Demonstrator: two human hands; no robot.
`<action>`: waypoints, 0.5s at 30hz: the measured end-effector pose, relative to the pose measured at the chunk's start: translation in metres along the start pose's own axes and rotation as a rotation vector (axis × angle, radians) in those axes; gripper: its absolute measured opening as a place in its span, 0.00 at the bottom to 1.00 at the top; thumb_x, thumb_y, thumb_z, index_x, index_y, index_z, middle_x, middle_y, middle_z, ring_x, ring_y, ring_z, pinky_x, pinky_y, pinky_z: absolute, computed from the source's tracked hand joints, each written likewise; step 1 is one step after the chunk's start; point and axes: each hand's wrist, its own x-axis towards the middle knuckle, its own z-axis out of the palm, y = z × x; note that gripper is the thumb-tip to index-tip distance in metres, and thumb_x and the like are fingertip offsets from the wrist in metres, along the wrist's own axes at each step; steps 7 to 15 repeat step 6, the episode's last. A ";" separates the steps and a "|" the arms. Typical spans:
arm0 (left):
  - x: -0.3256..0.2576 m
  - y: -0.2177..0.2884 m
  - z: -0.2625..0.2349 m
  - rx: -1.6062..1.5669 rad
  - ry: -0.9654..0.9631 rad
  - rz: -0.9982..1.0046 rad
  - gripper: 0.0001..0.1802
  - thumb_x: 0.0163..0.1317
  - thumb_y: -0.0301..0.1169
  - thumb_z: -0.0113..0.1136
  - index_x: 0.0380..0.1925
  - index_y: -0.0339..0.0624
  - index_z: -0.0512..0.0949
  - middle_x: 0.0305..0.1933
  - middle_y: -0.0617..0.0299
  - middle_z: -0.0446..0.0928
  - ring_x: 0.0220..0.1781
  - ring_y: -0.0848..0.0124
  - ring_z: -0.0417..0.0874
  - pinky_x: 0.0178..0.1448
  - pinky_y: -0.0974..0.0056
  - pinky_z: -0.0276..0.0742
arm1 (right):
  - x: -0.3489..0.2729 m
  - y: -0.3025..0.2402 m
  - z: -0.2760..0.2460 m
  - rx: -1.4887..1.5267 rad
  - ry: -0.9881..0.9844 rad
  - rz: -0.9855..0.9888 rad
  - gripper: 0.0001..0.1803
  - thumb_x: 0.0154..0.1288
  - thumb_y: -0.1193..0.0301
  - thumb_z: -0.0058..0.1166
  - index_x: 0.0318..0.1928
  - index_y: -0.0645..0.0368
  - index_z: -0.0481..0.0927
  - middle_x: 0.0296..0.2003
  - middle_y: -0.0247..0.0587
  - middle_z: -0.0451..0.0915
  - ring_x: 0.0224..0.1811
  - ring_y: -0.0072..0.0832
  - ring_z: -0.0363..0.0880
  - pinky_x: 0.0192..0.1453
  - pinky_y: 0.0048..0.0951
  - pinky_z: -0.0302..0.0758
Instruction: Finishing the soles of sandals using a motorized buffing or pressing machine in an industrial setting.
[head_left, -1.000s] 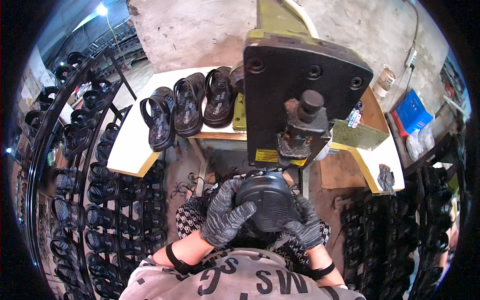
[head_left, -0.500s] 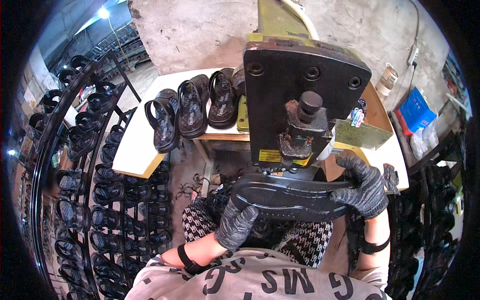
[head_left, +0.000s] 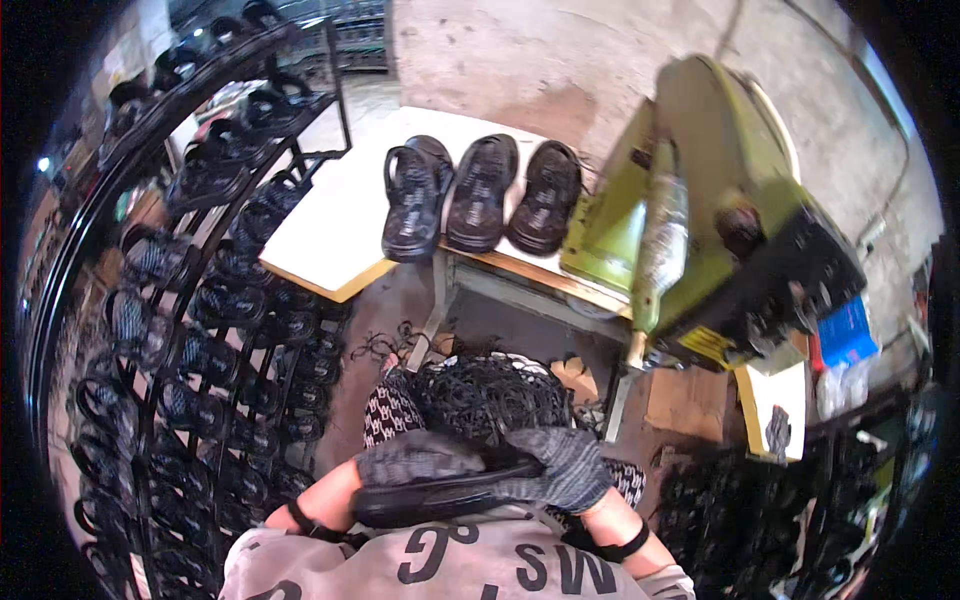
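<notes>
Close against my shirt, low in the view, I hold a black sandal nearly level. My left hand, in a grey knitted glove, is closed over one end and smeared by motion. Gloved alike, my right hand grips the other end, its fingers folded round the edge. The gloves and blur hide part of the sandal's upper. On the white table ahead, a row of three black strapped sandals stands beside the green machine.
The machine's black head juts out at the right. Below the table lies a heap of black strap-like scraps. A black metal rack full of sandals rises at the left. A dark grey glove rests on the table's right corner.
Both hands have drawn the sandal away from under the machine head, down and left toward my body. The view has swung left, so the machine now appears farther right.
</notes>
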 end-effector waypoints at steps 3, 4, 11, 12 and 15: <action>-0.079 0.018 0.011 -0.428 0.726 0.011 0.20 0.65 0.42 0.59 0.51 0.43 0.81 0.55 0.55 0.80 0.61 0.62 0.75 0.69 0.59 0.66 | 0.060 -0.002 0.011 0.054 0.234 -0.304 0.33 0.49 0.51 0.69 0.52 0.59 0.79 0.47 0.51 0.79 0.50 0.51 0.76 0.60 0.48 0.70; -0.094 0.020 0.011 -0.307 0.908 -0.017 0.20 0.64 0.47 0.60 0.48 0.46 0.84 0.55 0.54 0.80 0.64 0.59 0.72 0.71 0.57 0.62 | 0.076 -0.010 0.004 0.038 0.270 -0.283 0.35 0.51 0.51 0.68 0.54 0.60 0.77 0.50 0.52 0.78 0.53 0.49 0.76 0.62 0.47 0.69; -0.123 0.045 -0.009 -0.499 1.141 -0.028 0.23 0.62 0.48 0.62 0.52 0.47 0.82 0.56 0.50 0.79 0.65 0.57 0.72 0.72 0.56 0.61 | 0.101 -0.007 0.009 0.157 0.331 -0.192 0.38 0.53 0.54 0.68 0.61 0.59 0.71 0.56 0.53 0.74 0.61 0.45 0.71 0.67 0.45 0.66; -0.123 0.045 -0.009 -0.499 1.141 -0.028 0.23 0.62 0.48 0.62 0.52 0.47 0.82 0.56 0.50 0.79 0.65 0.57 0.72 0.72 0.56 0.61 | 0.101 -0.007 0.009 0.157 0.331 -0.192 0.38 0.53 0.54 0.68 0.61 0.59 0.71 0.56 0.53 0.74 0.61 0.45 0.71 0.67 0.45 0.66; -0.123 0.045 -0.009 -0.499 1.141 -0.028 0.23 0.62 0.48 0.62 0.52 0.47 0.82 0.56 0.50 0.79 0.65 0.57 0.72 0.72 0.56 0.61 | 0.101 -0.007 0.009 0.157 0.331 -0.192 0.38 0.53 0.54 0.68 0.61 0.59 0.71 0.56 0.53 0.74 0.61 0.45 0.71 0.67 0.45 0.66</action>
